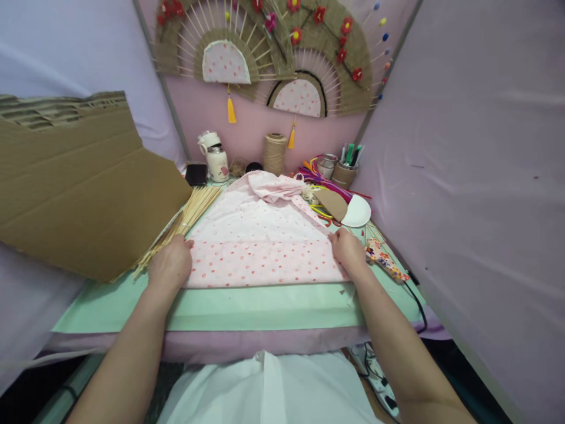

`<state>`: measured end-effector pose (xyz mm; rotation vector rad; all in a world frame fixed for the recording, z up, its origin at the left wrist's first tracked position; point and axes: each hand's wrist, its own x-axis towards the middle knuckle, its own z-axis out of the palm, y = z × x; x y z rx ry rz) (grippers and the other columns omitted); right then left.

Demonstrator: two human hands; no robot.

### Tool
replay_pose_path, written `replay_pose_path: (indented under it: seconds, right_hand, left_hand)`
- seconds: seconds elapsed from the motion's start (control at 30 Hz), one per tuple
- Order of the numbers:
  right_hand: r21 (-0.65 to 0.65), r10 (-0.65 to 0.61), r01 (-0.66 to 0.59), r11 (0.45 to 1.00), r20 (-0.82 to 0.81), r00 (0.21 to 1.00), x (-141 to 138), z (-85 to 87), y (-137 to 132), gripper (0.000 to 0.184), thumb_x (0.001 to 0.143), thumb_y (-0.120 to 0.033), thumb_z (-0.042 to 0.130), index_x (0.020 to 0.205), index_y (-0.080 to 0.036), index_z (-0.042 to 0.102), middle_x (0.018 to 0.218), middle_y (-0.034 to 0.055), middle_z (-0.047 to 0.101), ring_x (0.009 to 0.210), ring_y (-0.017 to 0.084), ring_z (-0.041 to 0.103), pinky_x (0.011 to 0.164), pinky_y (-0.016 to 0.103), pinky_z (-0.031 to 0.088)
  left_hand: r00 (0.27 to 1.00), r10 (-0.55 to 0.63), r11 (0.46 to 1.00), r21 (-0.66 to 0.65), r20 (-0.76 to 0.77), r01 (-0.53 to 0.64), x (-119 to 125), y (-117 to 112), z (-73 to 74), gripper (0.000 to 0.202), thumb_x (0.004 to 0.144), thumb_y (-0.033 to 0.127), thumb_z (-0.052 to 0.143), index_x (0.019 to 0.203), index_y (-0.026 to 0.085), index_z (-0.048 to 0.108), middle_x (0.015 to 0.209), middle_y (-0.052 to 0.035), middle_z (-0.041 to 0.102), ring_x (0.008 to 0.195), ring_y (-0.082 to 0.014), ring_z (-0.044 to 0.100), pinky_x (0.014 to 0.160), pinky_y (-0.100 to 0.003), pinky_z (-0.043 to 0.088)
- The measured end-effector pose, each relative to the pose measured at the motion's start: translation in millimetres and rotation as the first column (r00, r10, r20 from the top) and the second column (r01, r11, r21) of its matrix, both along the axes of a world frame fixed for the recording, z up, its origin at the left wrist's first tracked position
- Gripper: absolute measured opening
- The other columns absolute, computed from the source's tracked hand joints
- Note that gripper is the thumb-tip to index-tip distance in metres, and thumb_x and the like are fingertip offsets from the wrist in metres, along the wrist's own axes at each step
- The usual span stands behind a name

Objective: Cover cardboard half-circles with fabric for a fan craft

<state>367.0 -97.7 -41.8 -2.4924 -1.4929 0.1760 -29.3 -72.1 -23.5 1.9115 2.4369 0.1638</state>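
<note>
A pink cloth with red dots (265, 262) lies on the green-topped table, its front part folded over into a straight band. Behind the band the paler side of the cloth shows, and its far end is bunched up. At the band's left end, my left hand (171, 262) is closed on the cloth edge. My right hand (348, 250) pinches the upper right corner of the band. The fingertips of both hands are partly hidden.
Thin wooden sticks (194, 212) and a large cardboard sheet (79, 188) are at left. Behind stand a twine spool (275, 154), a bottle (218, 164) and a pen holder (344, 174). A flower-patterned corded tool (386, 259) lies right, near a white half-round piece (356, 212). Decorated fans (353, 88) hang on the wall.
</note>
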Motion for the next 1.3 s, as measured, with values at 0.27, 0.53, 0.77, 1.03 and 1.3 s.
replay_pose_path:
  seconds: [0.27, 0.53, 0.77, 1.03, 1.3]
  right_hand:
    - [0.007, -0.011, 0.011, 1.000, -0.027, 1.000, 0.0, 5.3, -11.0, 0.041, 0.096, -0.045, 0.038, 0.113, -0.015, 0.058, 0.098, 0.0172, 0.070, 0.097, 0.030, 0.066, 0.077, 0.037, 0.045]
    - [-0.039, -0.011, 0.015, 0.999, 0.086, 0.996, -5.1, 7.6, -48.2, 0.053, 0.093, -0.050, 0.041, 0.130, -0.012, 0.046, 0.094, 0.0198, 0.070, 0.093, 0.034, 0.068, 0.074, 0.040, 0.048]
    - [-0.052, 0.018, -0.007, 0.999, 0.199, 0.980, -11.1, 9.3, -56.1, 0.042, 0.094, -0.041, 0.044, 0.125, -0.012, 0.050, 0.095, 0.0197, 0.069, 0.089, 0.033, 0.067, 0.071, 0.039, 0.048]
    - [0.364, 0.431, -0.454, 0.813, 0.148, 0.890, -60.9, 25.0, -45.8, 0.025, 0.094, -0.020, 0.044, 0.110, -0.014, 0.063, 0.108, 0.0135, 0.068, 0.101, 0.025, 0.061, 0.090, 0.035, 0.045]
    - [0.152, 0.694, -0.689, 0.708, 0.027, 0.719, -114.6, -24.2, -38.5, 0.050, 0.098, -0.040, 0.040, 0.141, -0.014, 0.046, 0.150, 0.0128, 0.042, 0.139, 0.025, 0.035, 0.114, 0.045, 0.025]
  left_hand:
    - [0.999, 0.034, 0.999, -0.031, 0.022, -0.033, -3.2, -11.1, 3.5, 0.049, 0.093, 0.046, 0.025, 0.109, 0.015, 0.059, 0.099, -0.0208, 0.069, 0.093, -0.0381, 0.065, 0.076, -0.046, 0.048]
    - [1.000, 0.017, 0.999, -0.028, 0.007, -0.017, -6.7, -34.9, 1.3, 0.047, 0.093, 0.040, 0.031, 0.125, 0.011, 0.050, 0.104, -0.0232, 0.068, 0.096, -0.0392, 0.065, 0.078, -0.046, 0.047]
    - [0.999, -0.035, 0.999, 0.013, -0.042, 0.035, -9.9, -40.4, 3.8, 0.044, 0.092, 0.038, 0.037, 0.121, 0.010, 0.054, 0.108, -0.0222, 0.066, 0.099, -0.0375, 0.063, 0.082, -0.044, 0.048]
    - [0.796, -0.606, 0.737, 0.391, 0.019, 0.551, 65.7, -43.2, 9.8, 0.029, 0.090, 0.023, 0.043, 0.103, 0.013, 0.066, 0.111, -0.0136, 0.067, 0.105, -0.0262, 0.061, 0.097, -0.041, 0.045]
    - [0.666, -0.744, 0.665, 0.146, 0.047, 0.732, 124.2, -47.2, -41.3, 0.044, 0.096, 0.021, 0.033, 0.134, 0.008, 0.051, 0.145, -0.0166, 0.047, 0.136, -0.0247, 0.042, 0.113, -0.044, 0.030]
